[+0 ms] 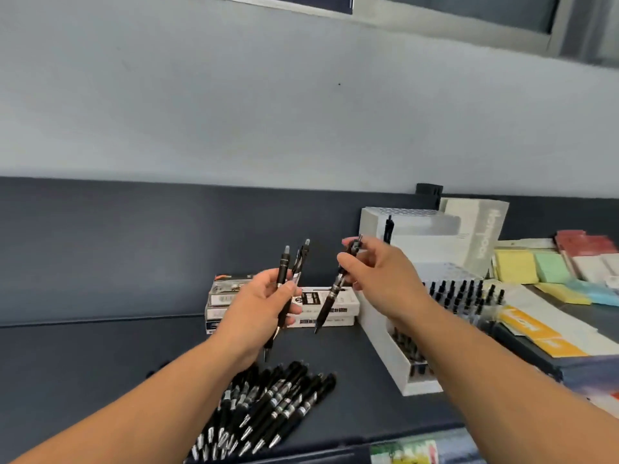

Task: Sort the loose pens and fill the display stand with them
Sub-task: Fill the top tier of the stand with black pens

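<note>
My left hand [264, 306] grips two black click pens [287, 283] upright, their clicker ends up. My right hand [378, 276] pinches a single black pen [330, 296] near its top, tip hanging down to the left. A pile of loose black pens [268, 406] lies on the dark shelf below my arms. The white tiered display stand [382, 326] sits to the right. Its lower tier holds several pens [465, 293], and one pen [388, 229] stands in the upper tier.
White pen boxes [321, 306] are stacked behind my hands against the dark back panel. Pastel sticky-note pads [536, 266] and orange-and-white packets [542, 333] lie at the right. A white carton [475, 229] leans behind the stand.
</note>
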A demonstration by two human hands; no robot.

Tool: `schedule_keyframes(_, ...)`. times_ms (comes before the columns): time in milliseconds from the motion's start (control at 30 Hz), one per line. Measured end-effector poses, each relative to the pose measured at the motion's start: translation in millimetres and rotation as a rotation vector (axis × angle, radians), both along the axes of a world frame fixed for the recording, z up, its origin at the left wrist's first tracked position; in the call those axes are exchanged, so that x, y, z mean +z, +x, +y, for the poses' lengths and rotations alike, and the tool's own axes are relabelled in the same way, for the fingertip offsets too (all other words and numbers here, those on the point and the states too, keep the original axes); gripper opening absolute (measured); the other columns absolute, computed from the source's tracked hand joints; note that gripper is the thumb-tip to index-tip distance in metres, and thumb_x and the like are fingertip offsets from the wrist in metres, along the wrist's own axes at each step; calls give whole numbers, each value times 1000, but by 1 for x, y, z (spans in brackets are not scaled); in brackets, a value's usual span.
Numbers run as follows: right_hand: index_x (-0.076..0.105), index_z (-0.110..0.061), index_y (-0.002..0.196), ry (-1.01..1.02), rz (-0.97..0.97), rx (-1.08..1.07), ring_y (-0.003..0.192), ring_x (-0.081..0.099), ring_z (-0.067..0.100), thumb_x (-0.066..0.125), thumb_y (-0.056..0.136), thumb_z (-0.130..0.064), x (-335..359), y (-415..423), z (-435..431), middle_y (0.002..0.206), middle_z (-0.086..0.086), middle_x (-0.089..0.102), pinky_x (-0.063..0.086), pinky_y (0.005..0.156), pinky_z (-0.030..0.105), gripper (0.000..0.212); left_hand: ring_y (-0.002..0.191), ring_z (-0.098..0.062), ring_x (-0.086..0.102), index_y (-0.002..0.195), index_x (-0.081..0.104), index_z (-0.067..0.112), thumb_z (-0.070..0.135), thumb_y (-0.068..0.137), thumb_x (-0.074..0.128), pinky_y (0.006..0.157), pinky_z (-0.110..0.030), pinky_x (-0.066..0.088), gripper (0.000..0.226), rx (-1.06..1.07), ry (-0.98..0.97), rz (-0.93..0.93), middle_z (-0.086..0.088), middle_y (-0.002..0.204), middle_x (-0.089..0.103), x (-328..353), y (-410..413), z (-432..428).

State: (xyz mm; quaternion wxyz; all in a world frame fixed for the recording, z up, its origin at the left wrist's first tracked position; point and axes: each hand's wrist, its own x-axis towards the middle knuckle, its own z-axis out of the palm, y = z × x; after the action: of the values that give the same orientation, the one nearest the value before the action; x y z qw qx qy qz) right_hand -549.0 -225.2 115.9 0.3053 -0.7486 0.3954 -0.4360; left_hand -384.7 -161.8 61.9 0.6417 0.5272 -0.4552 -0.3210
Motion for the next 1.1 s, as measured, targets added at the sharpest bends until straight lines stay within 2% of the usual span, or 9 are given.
schedule_keyframes(67,54,-33,125,-58,15,7,81,67,10,62,91,-29,18,-24,-15,92,-5,71,54,86,35,36,71,-5,65,103,63,16,14,95,56,69,-24,55,11,19,-40,15,-1,91,69,11,-22,-17)
schedule_keyframes(167,51,-33,128,-94,-25,53,81,68,7,61,93,-25,40,-57,-39,95,-5,72,55,83,30,38,81,-8,68,102,67,13,11,92,60,77,-28,56,12,43,-80,41,2,84,71,24,-50,-43)
schedule_keyframes(300,54,-31,127,-128,-100,72,85,69,13,58,94,-23,57,-90,-78,100,1,69,57,82,35,34,87,-12,69,102,66,16,11,92,61,80,-29,56,12,109,-131,34,4,84,69,35,-79,-72)
schedule_keyframes(400,51,-32,127,-170,-102,53,90,67,13,60,93,-23,61,-104,-108,97,-3,69,56,83,37,35,85,-11,67,101,66,19,12,93,60,80,-26,55,12,160,-136,20,4,85,69,37,-95,-88)
schedule_keyframes(567,50,-32,126,-315,39,8,92,60,13,59,94,-26,60,-108,-145,99,-5,64,44,75,24,34,82,-8,64,102,68,22,17,92,61,75,-20,48,14,228,-141,-19,10,84,70,33,-115,-106)
schedule_keyframes(700,52,-30,126,-348,123,47,87,57,10,58,94,-22,50,-99,-161,87,-13,56,34,62,5,33,75,1,62,102,70,23,18,92,61,75,-19,45,14,275,-143,-59,19,75,69,29,-121,-115)
schedule_keyframes(833,52,-31,124,-314,164,92,82,56,6,58,94,-22,40,-91,-170,90,-10,57,33,57,2,32,71,5,61,99,69,24,17,93,60,72,-15,44,13,281,-154,-77,23,69,67,30,-121,-119)
schedule_keyframes(967,50,-24,123,-284,227,103,79,55,9,60,94,-22,36,-85,-174,87,-9,61,33,56,5,31,74,5,62,100,69,25,16,92,60,72,-14,45,14,267,-172,-73,22,71,68,34,-118,-121)
schedule_keyframes(1100,50,-15,115,-216,324,109,92,59,17,62,93,-22,32,-78,-177,107,2,68,40,71,24,26,77,1,63,97,69,26,14,92,60,79,-19,48,15,254,-186,-49,21,72,69,36,-115,-126)
